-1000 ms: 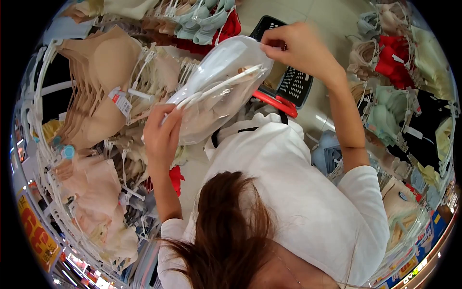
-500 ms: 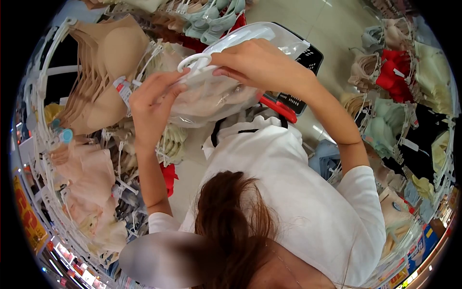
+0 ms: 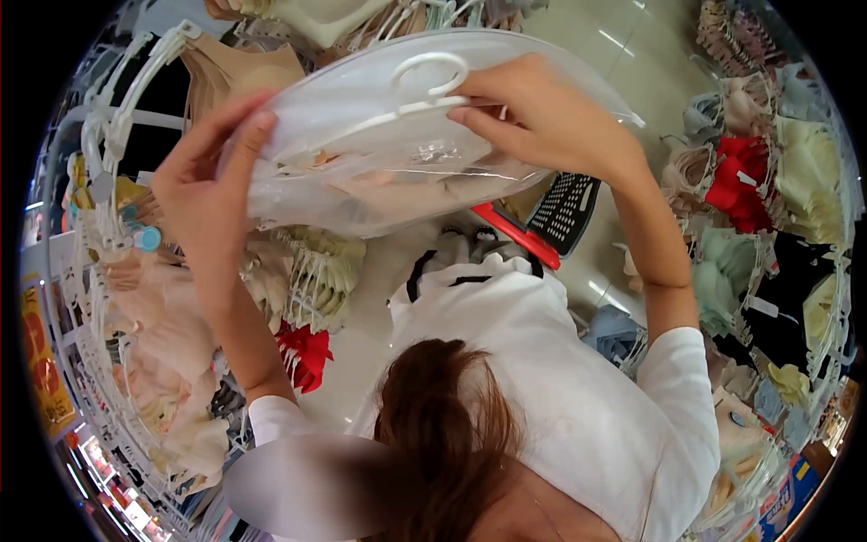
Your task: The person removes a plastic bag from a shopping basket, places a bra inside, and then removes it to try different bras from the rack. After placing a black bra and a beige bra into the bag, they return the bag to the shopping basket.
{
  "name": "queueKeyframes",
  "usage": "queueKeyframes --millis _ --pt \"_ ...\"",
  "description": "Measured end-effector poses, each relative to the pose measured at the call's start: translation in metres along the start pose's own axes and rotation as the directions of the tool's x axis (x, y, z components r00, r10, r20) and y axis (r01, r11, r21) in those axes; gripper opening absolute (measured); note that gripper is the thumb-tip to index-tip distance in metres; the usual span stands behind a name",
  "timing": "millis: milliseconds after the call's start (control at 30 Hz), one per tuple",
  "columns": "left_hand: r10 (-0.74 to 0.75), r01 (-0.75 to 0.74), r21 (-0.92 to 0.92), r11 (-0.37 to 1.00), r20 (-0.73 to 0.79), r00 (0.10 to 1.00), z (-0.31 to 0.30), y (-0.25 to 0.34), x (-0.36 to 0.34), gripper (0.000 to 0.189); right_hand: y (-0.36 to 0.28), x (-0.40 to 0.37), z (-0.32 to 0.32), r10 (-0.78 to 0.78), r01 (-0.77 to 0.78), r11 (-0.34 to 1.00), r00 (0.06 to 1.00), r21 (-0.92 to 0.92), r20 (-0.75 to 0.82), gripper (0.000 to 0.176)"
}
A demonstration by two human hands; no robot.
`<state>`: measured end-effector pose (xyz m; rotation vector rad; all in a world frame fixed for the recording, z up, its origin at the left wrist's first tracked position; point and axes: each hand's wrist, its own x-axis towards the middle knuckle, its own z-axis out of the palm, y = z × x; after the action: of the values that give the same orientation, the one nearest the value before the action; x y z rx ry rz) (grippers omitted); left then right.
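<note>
Presently: clear garment bag [image 3: 361,99] (white hanger [image 3: 379,122], beige bra [image 3: 388,194] inside) held level and high, far centre, so the contents show. Left hand [image 3: 203,194]: grip clasps the bag's left end. Right hand [image 3: 542,122]: grip pinches beside the hanger hook, steadying it.

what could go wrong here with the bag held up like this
The left hand holds just the edge of the slick bag and the right hand pinches by the hanger, so the bag may slip. Held this high, it likely blocks the view of the basket, and it might snag on the crowded rack beside it.
</note>
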<state>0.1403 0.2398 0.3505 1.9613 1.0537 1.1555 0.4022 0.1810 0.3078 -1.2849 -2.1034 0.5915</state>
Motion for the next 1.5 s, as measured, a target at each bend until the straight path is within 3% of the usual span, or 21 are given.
queueKeyframes --millis 100,167,233,300,333,367,433,533,567,600,633,767,833,900,1000,1100,1200,1333,1400,1500 --pt "0.026 -0.032 0.058 0.998 0.111 0.993 0.004 0.006 -0.005 0.019 -0.011 0.0 -0.015 -0.01 0.006 0.999 0.996 -0.045 -0.085 0.015" --pt "0.194 -0.239 0.245 0.94 0.196 0.961 0.009 0.014 -0.008 0.023 -0.009 -0.001 -0.016 -0.027 0.022 0.998 0.996 -0.065 -0.081 0.016" --pt "0.232 -0.286 0.318 0.904 0.196 0.953 0.015 0.014 -0.011 0.027 -0.009 -0.002 -0.02 -0.044 0.037 0.996 0.996 -0.087 -0.073 0.016" --pt "0.268 -0.374 0.373 0.849 0.306 0.914 0.022 0.017 -0.015 0.026 -0.013 -0.002 -0.025 -0.025 0.025 0.993 1.0 -0.112 0.002 0.017" --pt "0.353 -0.488 0.453 0.746 0.352 0.867 0.025 0.02 -0.016 0.027 -0.011 -0.002 -0.024 -0.026 0.026 0.993 1.0 -0.112 0.003 0.017" --pt "0.352 -0.487 0.454 0.747 0.352 0.867 0.027 0.02 -0.016 0.027 -0.009 -0.001 -0.022 -0.025 0.023 0.995 0.999 -0.101 -0.02 0.017" --pt "0.487 -0.633 0.354 0.689 0.421 0.765 0.031 0.019 -0.015 0.031 -0.008 -0.001 -0.02 -0.024 0.02 0.996 0.999 -0.09 -0.042 0.017" --pt "0.59 -0.697 0.294 0.654 0.379 0.713 0.034 0.02 -0.013 0.026 -0.015 -0.001 -0.015 0.072 -0.078 0.992 0.996 -0.103 -0.057 0.019" --pt "0.59 -0.697 0.294 0.654 0.379 0.713 0.034 0.022 -0.014 0.026 -0.016 -0.002 -0.012 0.042 -0.042 0.973 0.999 -0.225 -0.005 0.019" --pt "0.541 -0.617 0.315 0.722 0.299 0.786 0.033 0.025 -0.016 0.023 -0.016 -0.003 -0.01 0.019 -0.001 0.94 0.999 -0.341 0.05 0.019" --pt "0.483 -0.53 0.327 0.783 0.217 0.848 0.033 0.027 -0.017 0.021 -0.014 -0.003 -0.008 0.02 -0.002 0.94 0.999 -0.341 0.049 0.019" --pt "0.386 -0.433 0.27 0.86 0.212 0.898 0.032 0.017 -0.009 0.016 -0.004 -0.002 -0.011 0.112 -0.025 0.941 0.965 -0.338 0.239 0.019" --pt "0.235 -0.282 0.208 0.937 0.222 0.946 0.029 0.013 -0.008 0.013 0.001 -0.01 -0.016 0.17 -0.06 0.935 0.941 -0.35 0.294 0.021" --pt "0.22 -0.263 0.204 0.943 0.215 0.952 0.026 0.006 -0.009 0.012 0.007 -0.028 -0.022 0.008 0.026 0.964 0.992 -0.266 0.125 0.024" --pt "0.172 -0.215 0.206 0.955 0.21 0.963 0.024 0.0 -0.011 0.012 0.014 -0.046 -0.033 0.057 -0.028 0.947 0.995 -0.321 0.081 0.026" --pt "0.148 -0.205 0.215 0.955 0.253 0.956 0.019 -0.007 -0.009 0.012 0.026 -0.048 -0.042 0.054 0.028 0.884 0.985 -0.467 0.161 0.024" --pt "0.145 -0.222 0.203 0.954 0.338 0.93 0.02 -0.014 -0.005 0.013 0.044 -0.045 -0.036 0.038 0.05 0.871 0.985 -0.489 0.17 0.021" --pt "0.202 -0.291 0.176 0.94 0.399 0.895 0.023 -0.018 -0.006 0.014 0.04 -0.04 -0.028 -0.075 0.119 0.912 0.989 -0.393 0.126 0.022" --pt "0.197 -0.278 0.167 0.946 0.384 0.902 0.025 -0.018 -0.007 0.014 0.047 -0.033 -0.02 -0.186 0.103 0.898 0.97 -0.427 -0.158 0.023" --pt "0.192 -0.264 0.158 0.951 0.363 0.912 0.026 -0.019 -0.008 0.014 0.074 -0.033 0.009 -0.104 0.039 0.896 0.987 -0.442 -0.124 0.024"
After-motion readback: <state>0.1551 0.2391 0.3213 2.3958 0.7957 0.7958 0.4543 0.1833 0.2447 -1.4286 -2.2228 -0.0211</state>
